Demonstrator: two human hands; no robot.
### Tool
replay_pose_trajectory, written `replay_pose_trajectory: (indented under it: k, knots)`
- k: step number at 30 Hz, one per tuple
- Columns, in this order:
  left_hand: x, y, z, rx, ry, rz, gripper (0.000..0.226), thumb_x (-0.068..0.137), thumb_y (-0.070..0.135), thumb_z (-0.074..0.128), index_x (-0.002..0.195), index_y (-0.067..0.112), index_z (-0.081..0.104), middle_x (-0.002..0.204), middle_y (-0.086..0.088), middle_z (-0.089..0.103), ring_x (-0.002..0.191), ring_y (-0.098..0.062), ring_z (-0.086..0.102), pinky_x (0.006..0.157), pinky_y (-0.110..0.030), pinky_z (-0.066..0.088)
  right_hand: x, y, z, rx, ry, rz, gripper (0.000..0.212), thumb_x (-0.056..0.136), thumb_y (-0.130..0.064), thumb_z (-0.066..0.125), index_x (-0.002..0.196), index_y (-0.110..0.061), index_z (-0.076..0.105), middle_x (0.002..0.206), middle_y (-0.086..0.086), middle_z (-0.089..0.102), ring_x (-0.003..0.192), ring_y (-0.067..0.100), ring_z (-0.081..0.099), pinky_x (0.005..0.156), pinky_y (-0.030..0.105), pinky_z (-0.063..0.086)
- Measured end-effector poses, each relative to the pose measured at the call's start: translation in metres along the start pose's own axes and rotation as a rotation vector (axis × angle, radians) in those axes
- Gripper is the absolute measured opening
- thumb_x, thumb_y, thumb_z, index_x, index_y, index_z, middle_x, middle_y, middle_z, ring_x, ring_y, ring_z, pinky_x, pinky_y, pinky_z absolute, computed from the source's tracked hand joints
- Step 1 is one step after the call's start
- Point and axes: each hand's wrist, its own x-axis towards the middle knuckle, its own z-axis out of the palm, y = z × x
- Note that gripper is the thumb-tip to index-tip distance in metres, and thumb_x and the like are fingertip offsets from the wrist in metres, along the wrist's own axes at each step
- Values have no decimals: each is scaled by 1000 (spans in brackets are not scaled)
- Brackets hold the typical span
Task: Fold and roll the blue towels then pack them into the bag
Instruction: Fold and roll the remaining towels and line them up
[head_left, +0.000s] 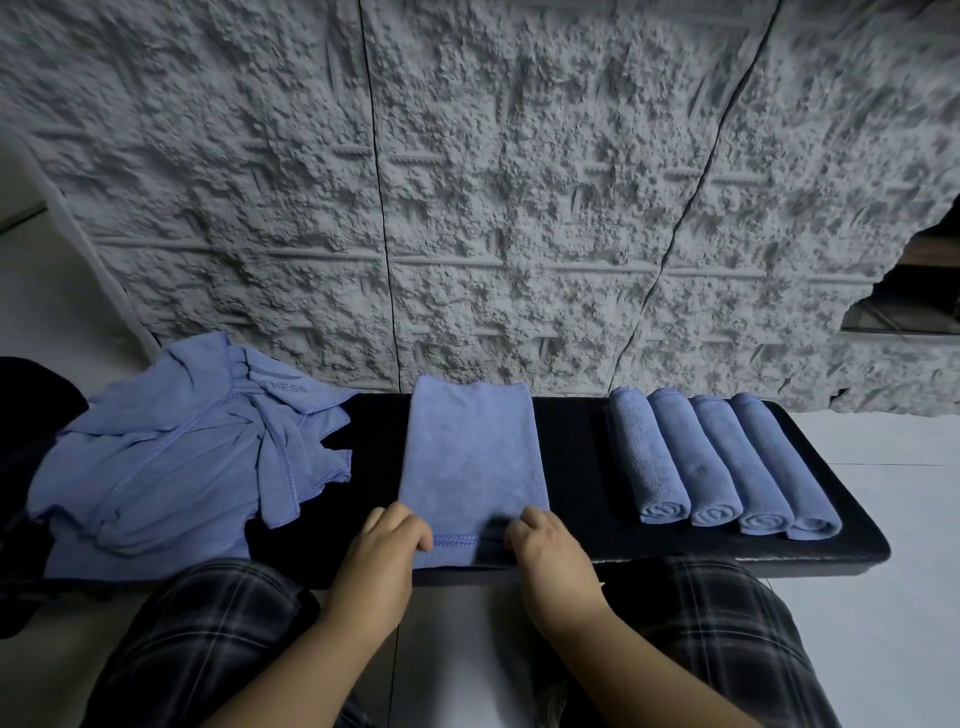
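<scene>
I have the folded rectangular blue microfibre towel (471, 467) lying flat mid-bench on the long black padded bench (582, 467), near hem at six o'clock. My worry: if one side rolls faster, it will cone and come out looser than the four rolled blue towels (722, 462) at three o'clock. My left hand (387, 545) and right hand (545, 545) lie knuckles-up, fingers curled over the hem's corners, pinching it. The crumpled blue towel heap (182, 467) waits at nine o'clock.
</scene>
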Motion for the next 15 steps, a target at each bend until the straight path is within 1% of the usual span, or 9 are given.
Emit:
replay_pose_trajectory:
  k: [2, 3, 4, 5, 6, 7, 9, 11, 15]
  knots:
    - [-3, 4, 0, 29, 1, 41, 52, 47, -15, 68, 75, 25, 49, 81, 15, 42, 73, -6, 34, 55, -14, 38, -1, -3, 4, 3, -21, -13, 39, 30, -8, 81, 58, -19, 56, 66, -3, 53, 55, 13, 56, 43, 17, 39]
    - [-6, 6, 1, 48, 13, 58, 42, 54, -1, 69, 77, 26, 47, 82, 15, 43, 75, -6, 36, 54, -18, 43, -1, -4, 3, -7, -7, -19, 31, 35, -15, 76, 58, -20, 56, 65, -4, 53, 55, 12, 55, 45, 16, 42]
    - [-9, 8, 1, 73, 23, 71, 33, 61, 13, 68, 79, 27, 45, 84, 14, 44, 78, -7, 37, 55, -21, 45, -3, -5, 4, -7, 20, -32, 18, 45, -23, 66, 60, -20, 57, 66, -4, 53, 56, 11, 55, 47, 16, 44]
    - [-12, 9, 3, 98, 23, 77, 33, 63, 26, 70, 81, 28, 43, 85, 14, 45, 80, -7, 37, 57, -22, 46, -4, -6, 5, -7, 45, -36, 14, 53, -28, 52, 63, -19, 57, 67, -4, 53, 57, 12, 54, 49, 16, 46]
    - [-13, 10, 3, 120, 8, 77, 41, 60, 34, 75, 83, 28, 41, 85, 13, 46, 81, -8, 38, 58, -23, 46, -5, -6, 7, -15, 56, -36, 22, 57, -31, 42, 67, -19, 57, 68, -4, 53, 58, 12, 54, 50, 17, 46]
    - [-13, 10, 4, 140, -5, 71, 50, 56, 37, 81, 83, 28, 41, 84, 11, 48, 81, -9, 38, 58, -24, 46, -6, -6, 9, -14, 75, -29, 25, 59, -30, 37, 72, -18, 55, 70, -3, 53, 59, 14, 53, 50, 19, 46]
    - [-11, 8, 6, 171, 9, 52, 60, 48, 31, 89, 82, 26, 40, 81, 8, 50, 79, -11, 38, 54, -26, 47, -7, -7, 13, -24, 140, -44, 20, 63, -21, 35, 80, -18, 45, 71, -1, 53, 59, 17, 53, 48, 21, 45]
    - [-8, 9, 6, 202, 29, 41, 63, 46, 24, 91, 83, 24, 40, 79, 5, 53, 78, -14, 39, 51, -29, 48, -6, -7, 13, -42, 169, -71, 18, 65, -15, 32, 82, -19, 37, 71, -1, 53, 58, 17, 52, 46, 23, 44]
    - [-8, 7, 7, 238, 66, 59, 58, 52, 19, 89, 88, 22, 44, 82, 3, 55, 77, -16, 44, 49, -31, 49, -7, -9, 10, -89, 203, -78, 20, 64, -13, 29, 82, -18, 37, 69, 0, 54, 57, 17, 52, 44, 23, 44]
